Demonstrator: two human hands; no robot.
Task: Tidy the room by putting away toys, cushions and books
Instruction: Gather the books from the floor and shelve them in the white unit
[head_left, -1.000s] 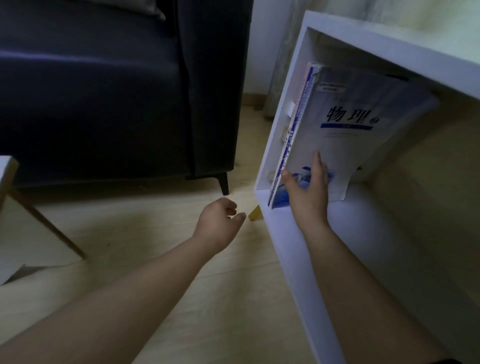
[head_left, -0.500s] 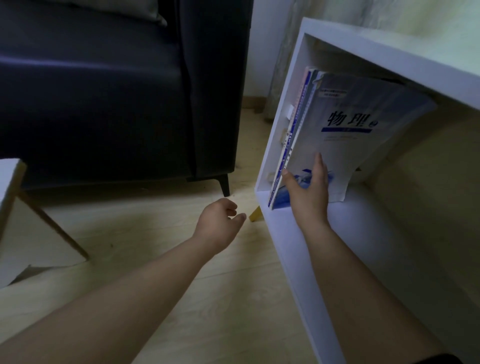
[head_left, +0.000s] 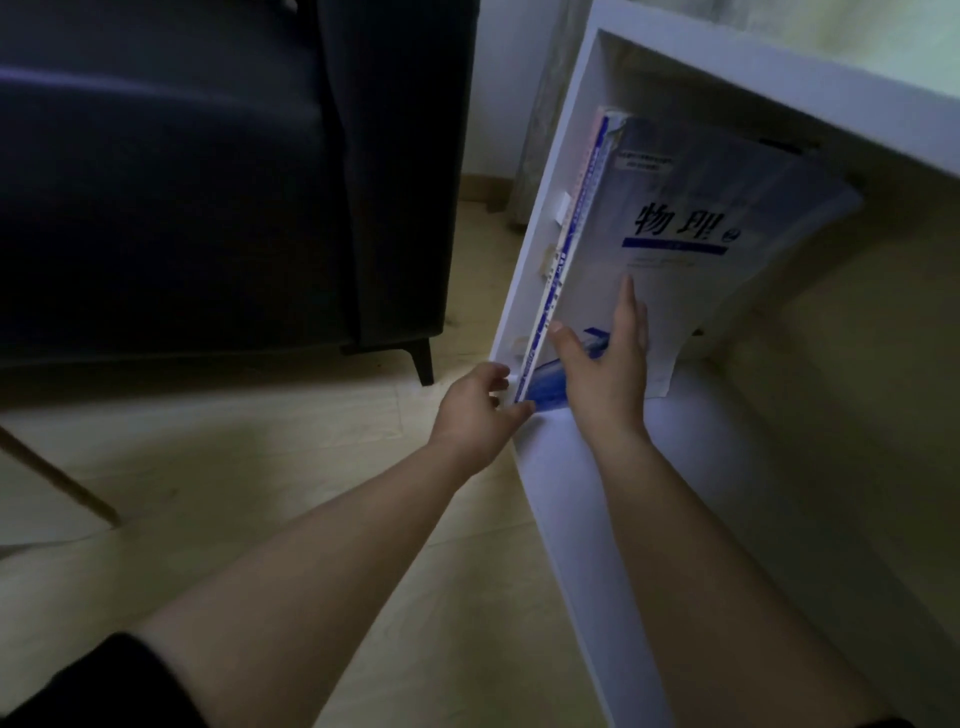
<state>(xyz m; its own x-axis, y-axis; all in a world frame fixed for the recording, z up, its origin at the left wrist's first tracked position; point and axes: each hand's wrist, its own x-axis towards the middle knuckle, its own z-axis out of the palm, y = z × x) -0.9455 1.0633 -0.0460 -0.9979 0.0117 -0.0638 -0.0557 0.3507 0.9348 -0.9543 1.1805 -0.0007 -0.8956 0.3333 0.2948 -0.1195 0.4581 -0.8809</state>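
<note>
Should the right hand (head_left: 605, 384) lift away, the tilted books (head_left: 675, 234) would likely flop rightward or slide out, since nothing props them on that side. That hand lies flat, fingers straight, on the outermost cover, thumb by the spine, pressing them toward the shelf's (head_left: 571, 493) left wall. The left hand (head_left: 475, 415) curls at their lower front corner; whether it pinches a book or the wall edge cannot be told. A sofa (head_left: 208, 182) stands beside.

Books (head_left: 675, 234) lean inside the shelf (head_left: 779, 83), the sofa (head_left: 208, 182) to its left.
</note>
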